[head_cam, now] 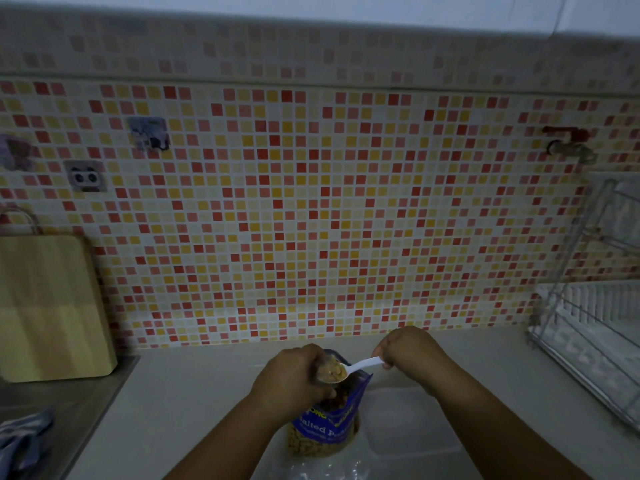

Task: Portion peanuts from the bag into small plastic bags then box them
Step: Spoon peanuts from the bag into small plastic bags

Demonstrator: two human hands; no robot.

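A blue bag of salted peanuts stands upright on the counter at the bottom centre, its top open. My left hand is closed on a small clear plastic bag held over the peanut bag's mouth, with peanuts inside it. My right hand grips the handle of a white plastic spoon; its bowl, heaped with peanuts, rests at the small bag's opening. A clear plastic box sits on the counter just right of the peanut bag. More clear plastic bags lie at the bottom edge.
A wooden cutting board leans against the tiled wall at the left. A striped cloth lies on the steel sink surface at the lower left. A white wire dish rack stands at the right, below a wall tap.
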